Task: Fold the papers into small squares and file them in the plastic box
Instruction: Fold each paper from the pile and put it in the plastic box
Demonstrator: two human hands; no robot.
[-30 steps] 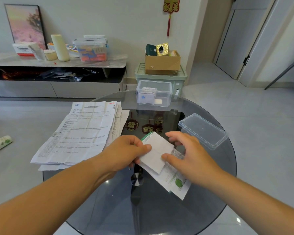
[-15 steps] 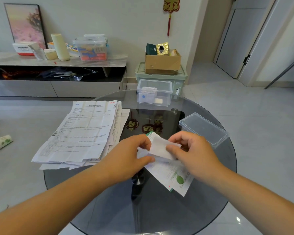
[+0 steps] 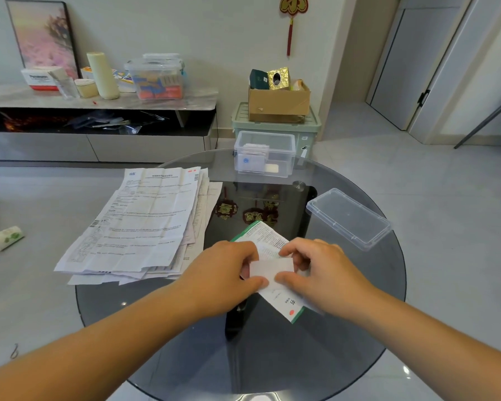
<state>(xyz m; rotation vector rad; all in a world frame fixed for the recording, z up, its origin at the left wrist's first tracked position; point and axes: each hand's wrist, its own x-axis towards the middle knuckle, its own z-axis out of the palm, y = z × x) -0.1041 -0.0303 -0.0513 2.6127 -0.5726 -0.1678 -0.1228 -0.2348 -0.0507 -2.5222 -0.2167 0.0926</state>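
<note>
A green-edged printed paper (image 3: 268, 244) lies at the middle of the round glass table (image 3: 315, 357), one flap of it folded toward me. My left hand (image 3: 223, 273) pinches the flap's left side. My right hand (image 3: 321, 270) pinches its right side, thumb on the fold. A stack of unfolded printed sheets (image 3: 145, 224) rests at the table's left. The clear plastic box (image 3: 265, 153) stands at the far edge with several folded papers upright inside. Its clear lid (image 3: 349, 218) lies at the right edge.
Behind the table a cardboard box (image 3: 278, 101) sits on a green storage bin (image 3: 275, 127). A low cabinet (image 3: 99, 123) with containers lines the back wall. A rolled paper (image 3: 5, 237) lies on the floor at left. Doors stand at the right.
Both hands turned the paper's upper flap over and brought it down toward me; the fold now sits lower, between my thumbs, and the printed side shows above it.
</note>
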